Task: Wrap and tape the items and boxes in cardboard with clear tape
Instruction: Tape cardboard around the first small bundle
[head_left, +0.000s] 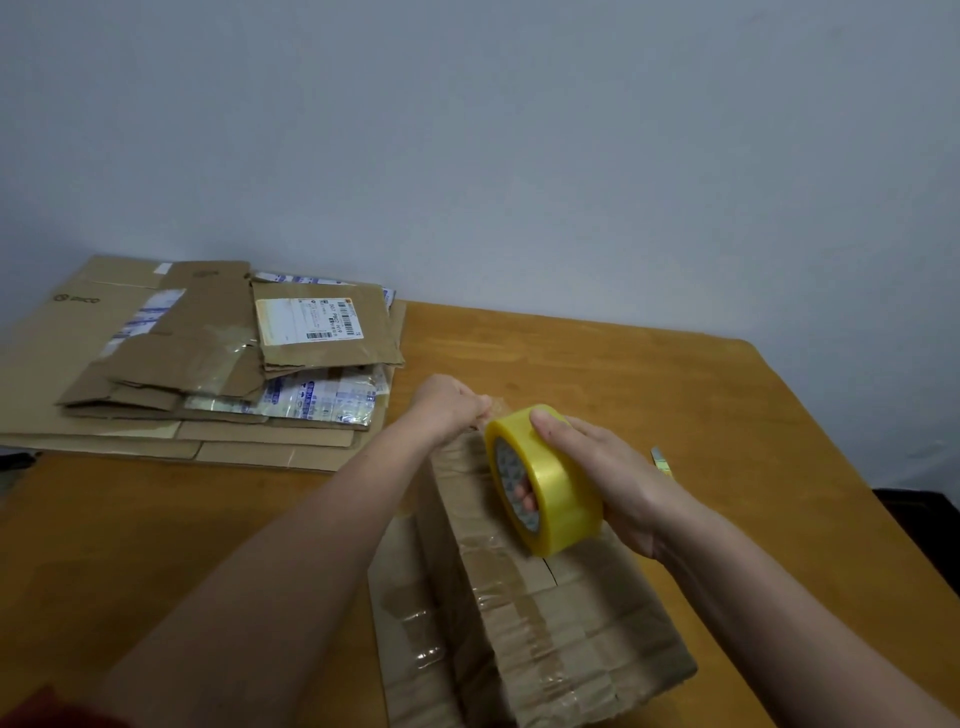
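A cardboard-wrapped parcel (545, 613) lies on the wooden table (649, 374) in front of me, with strips of clear tape across its top and left side. My right hand (608, 478) grips a yellowish roll of clear tape (545, 480) above the parcel's far end, thumb on the roll's outer face and fingers through the core. My left hand (449, 408) pinches the free end of the tape at the parcel's far edge, just left of the roll.
A stack of flattened cardboard boxes (208, 364) with shipping labels lies at the table's back left. A small pale green object (661, 460) lies to the right of my right hand. A grey wall stands behind the table.
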